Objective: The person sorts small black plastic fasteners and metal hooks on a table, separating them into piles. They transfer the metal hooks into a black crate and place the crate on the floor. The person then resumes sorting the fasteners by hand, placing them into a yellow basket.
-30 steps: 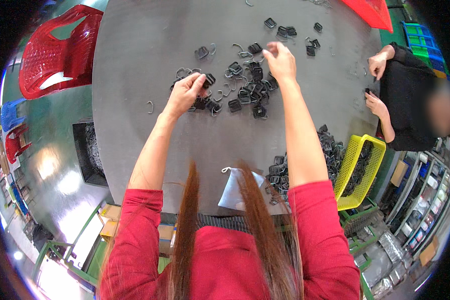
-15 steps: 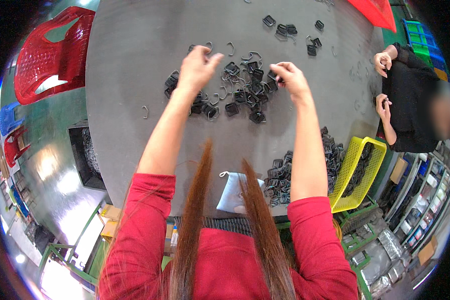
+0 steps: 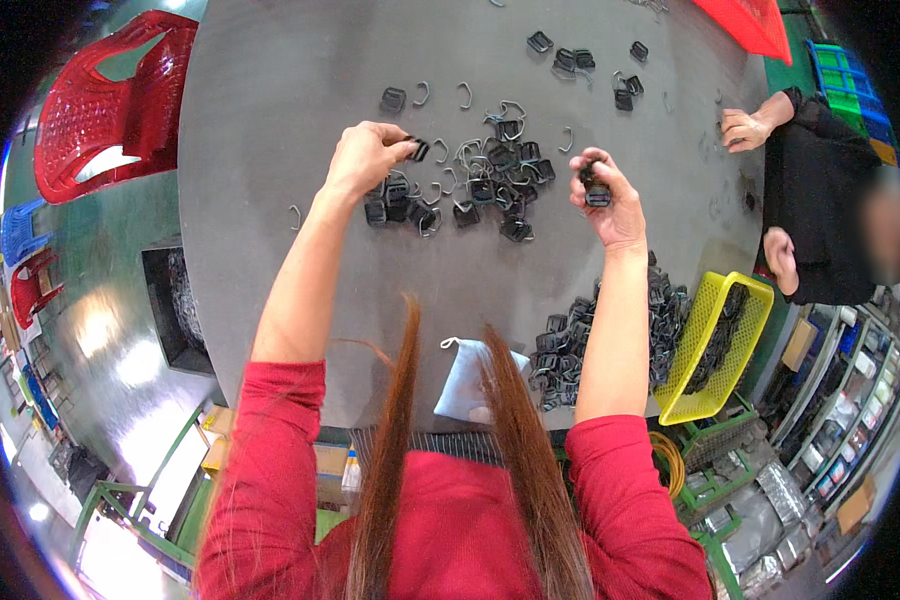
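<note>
My left hand (image 3: pixel 364 160) pinches a black buckle (image 3: pixel 419 151) between thumb and fingertips, raised over the left side of a loose pile. Across from it, my right hand (image 3: pixel 622 214) is curled, palm up, around black buckles (image 3: pixel 597 198); how many it holds is hard to make out. Between the hands, the pile of black buckles (image 3: pixel 502 156) lies mixed with bent metal wire hooks. A single buckle (image 3: pixel 393 99) and a wire hook (image 3: pixel 422 94) lie just beyond my left hand. One more wire hook (image 3: pixel 567 140) rests left of my right hand.
Under my right forearm is a larger heap of black buckles (image 3: pixel 560 350), beside a yellow basket (image 3: pixel 682 395) holding more. A light blue pouch (image 3: pixel 458 385) lies near the table's front edge. On the right sits a co-worker in black (image 3: pixel 815 220), one hand on the grey table (image 3: pixel 260 130).
My left hand has moved left and nearer, and a buckle now shows in its fingertips. My right hand has drawn back to the right and turned palm up. The co-worker's hands have shifted.
</note>
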`<state>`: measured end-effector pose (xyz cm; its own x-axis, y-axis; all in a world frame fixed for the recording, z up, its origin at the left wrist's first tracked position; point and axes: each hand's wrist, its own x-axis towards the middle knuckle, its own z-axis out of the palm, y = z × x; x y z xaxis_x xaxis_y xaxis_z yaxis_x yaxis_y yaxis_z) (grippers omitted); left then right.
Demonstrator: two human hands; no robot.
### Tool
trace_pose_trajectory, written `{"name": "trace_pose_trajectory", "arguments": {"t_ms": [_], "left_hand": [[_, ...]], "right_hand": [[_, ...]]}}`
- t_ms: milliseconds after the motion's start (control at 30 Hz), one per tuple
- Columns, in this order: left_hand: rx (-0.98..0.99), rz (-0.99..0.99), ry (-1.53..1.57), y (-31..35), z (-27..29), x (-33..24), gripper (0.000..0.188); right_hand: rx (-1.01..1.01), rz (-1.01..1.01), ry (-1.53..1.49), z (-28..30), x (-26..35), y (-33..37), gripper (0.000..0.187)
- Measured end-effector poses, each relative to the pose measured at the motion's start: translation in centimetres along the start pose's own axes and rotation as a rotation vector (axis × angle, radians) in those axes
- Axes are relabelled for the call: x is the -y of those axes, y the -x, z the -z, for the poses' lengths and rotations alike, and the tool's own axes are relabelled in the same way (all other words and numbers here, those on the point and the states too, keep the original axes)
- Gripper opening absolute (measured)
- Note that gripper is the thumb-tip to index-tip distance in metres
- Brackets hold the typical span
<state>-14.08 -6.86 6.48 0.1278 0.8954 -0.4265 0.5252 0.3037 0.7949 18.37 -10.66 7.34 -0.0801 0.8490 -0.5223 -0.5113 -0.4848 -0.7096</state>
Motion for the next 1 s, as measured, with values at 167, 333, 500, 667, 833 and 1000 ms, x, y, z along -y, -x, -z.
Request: {"name": "trace_pose_trajectory", "arguments": {"t_ms": [167, 333, 500, 667, 833, 1000], "left_hand": [[0.187, 0.101, 0.761, 0.4, 1.8, 0.6, 0.022], [-0.100, 0.214, 1.018, -1.8, 2.8, 1.7, 0.020], [-0.535, 0.092, -0.260, -5.7, 0.4, 0.5, 0.045], [-0.318, 0.062, -0.475, -5.7, -1.6, -0.4, 0.049], [0.065, 0.027, 0.467, -3.4, 0.9, 1.8, 0.031], [0.075, 0.047, 1.032, 0.6, 2.3, 0.1, 0.021]], "right_hand": [[-0.222, -0.017, 0.620, -0.6, -0.2, -2.7, 0.029], [-0.350, 0.113, 1.542, -4.8, -2.4, -3.8, 0.037], [-0.014, -0.029, 0.271, -1.9, -1.9, -1.5, 0.021], [0.007, -0.032, 0.216, -2.9, -1.9, -1.3, 0.024], [-0.233, 0.280, 1.472, -6.4, -4.2, -4.2, 0.022], [-0.137, 0.237, 0.910, -4.9, -4.4, -3.3, 0.023]]}}
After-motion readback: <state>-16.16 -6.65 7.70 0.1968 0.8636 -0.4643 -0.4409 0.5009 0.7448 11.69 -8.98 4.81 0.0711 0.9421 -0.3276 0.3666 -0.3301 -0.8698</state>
